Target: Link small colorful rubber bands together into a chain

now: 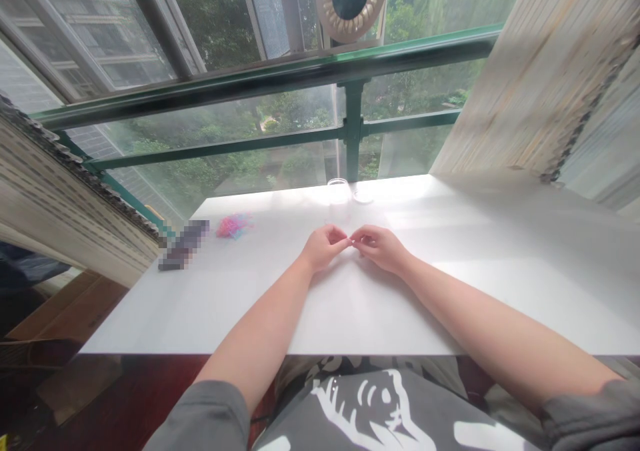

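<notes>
I see tiny pale piece (351,241) pinched where left hand (323,247) and right hand (384,247) meet, over white table (200,317). Mostly covered by grip; too small for me to make out shape or tilt.

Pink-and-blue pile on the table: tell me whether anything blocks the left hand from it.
Nothing visible does. Between the left hand and the pink-and-blue pile I see only the white tabletop. The dark pixelated item lies on the pile's far side, out of the way.
</notes>
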Tool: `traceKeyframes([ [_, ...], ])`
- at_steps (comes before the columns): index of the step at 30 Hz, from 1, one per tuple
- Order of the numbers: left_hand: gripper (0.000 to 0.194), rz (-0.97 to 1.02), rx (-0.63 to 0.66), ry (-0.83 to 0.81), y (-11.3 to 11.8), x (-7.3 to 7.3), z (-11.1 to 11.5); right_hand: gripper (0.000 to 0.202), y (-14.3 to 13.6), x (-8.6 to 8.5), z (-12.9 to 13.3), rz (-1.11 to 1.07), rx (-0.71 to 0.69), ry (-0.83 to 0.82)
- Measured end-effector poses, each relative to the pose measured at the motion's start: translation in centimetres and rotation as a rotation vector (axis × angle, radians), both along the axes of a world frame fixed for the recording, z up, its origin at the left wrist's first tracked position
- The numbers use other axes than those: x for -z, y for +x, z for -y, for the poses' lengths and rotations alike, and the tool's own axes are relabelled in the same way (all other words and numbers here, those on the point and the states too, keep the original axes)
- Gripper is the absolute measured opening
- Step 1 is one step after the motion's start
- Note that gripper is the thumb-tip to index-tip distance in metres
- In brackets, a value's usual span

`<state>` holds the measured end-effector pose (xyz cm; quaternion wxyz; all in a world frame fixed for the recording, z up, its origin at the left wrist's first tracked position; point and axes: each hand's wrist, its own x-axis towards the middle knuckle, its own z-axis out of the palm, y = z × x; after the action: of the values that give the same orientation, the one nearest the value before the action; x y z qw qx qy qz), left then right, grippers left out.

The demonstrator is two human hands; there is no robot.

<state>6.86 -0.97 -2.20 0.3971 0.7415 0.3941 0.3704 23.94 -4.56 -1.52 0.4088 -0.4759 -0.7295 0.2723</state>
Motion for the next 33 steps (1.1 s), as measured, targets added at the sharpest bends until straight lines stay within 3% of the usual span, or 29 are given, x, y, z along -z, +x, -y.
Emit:
traceKeyframes([
  [20,0.017,0.012,0.052,-0.028,0.0,-0.2,-0.2,0.014,0.5,0.6,-0.5,-0.077,0.074,-0.014],
  [33,0.020,-0.147,0.032,0.110,0.1,-1.1,0.9,0.014,0.5,0.4,-0.3,-0.066,0.066,-0.027],
])
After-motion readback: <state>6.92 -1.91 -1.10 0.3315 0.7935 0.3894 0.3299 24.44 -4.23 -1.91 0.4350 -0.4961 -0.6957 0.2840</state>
